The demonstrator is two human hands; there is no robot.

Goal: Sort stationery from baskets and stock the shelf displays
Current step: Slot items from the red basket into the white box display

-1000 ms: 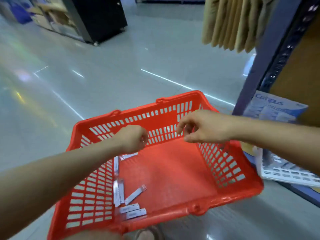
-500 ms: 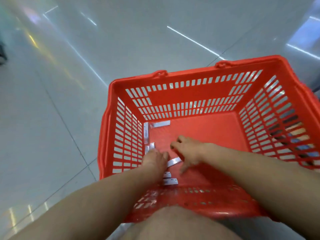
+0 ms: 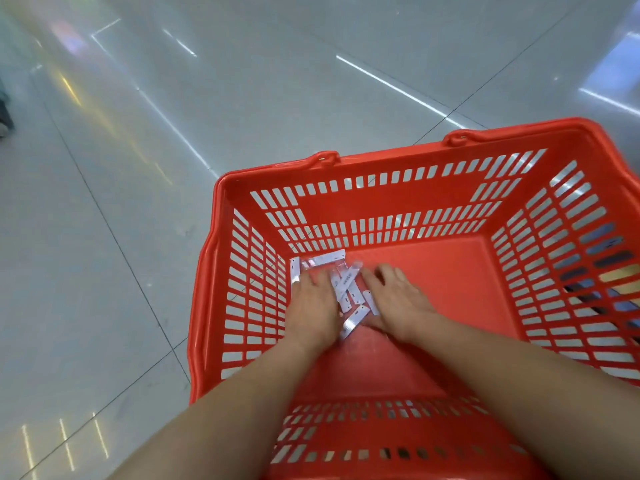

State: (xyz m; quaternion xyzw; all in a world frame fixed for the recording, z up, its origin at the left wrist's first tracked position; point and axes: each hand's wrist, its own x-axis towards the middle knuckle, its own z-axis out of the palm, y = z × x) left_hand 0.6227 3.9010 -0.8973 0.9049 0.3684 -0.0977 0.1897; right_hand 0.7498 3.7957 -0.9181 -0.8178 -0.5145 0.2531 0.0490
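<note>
Your two bare forearms are running up from the bottom edge and down into a bright red slotted plastic shopping basket (image 3: 381, 161), which is filling the lower right of the view. Its near wall is lying partly hidden under your arms.

Your left hand (image 3: 313, 308) is lying palm down on the basket's solid bottom, close to the left wall, with fingers nearly straight and resting on some of the goods; it is gripping nothing. Your right hand (image 3: 398, 299) is lying palm down just beside it, fingers straight and slightly spread, likewise holding nothing.

Between the two hands, a loose heap of small white rectangular stationery packets (image 3: 348, 292) is lying crisscrossed on the basket bottom, touching both hands. One single white packet (image 3: 295, 270) is lying along the foot of the left wall, and another long white packet (image 3: 327, 259) is lying against the foot of the far wall, just past your left fingertips.

Beyond the far rim, two red hinge loops (image 3: 325, 156) are sticking up. The basket is sitting on a glossy pale grey tiled floor (image 3: 173, 168), which is reflecting streaks of ceiling light. Dark and blue shapes are showing through the right wall's slots; what they are cannot be told.
</note>
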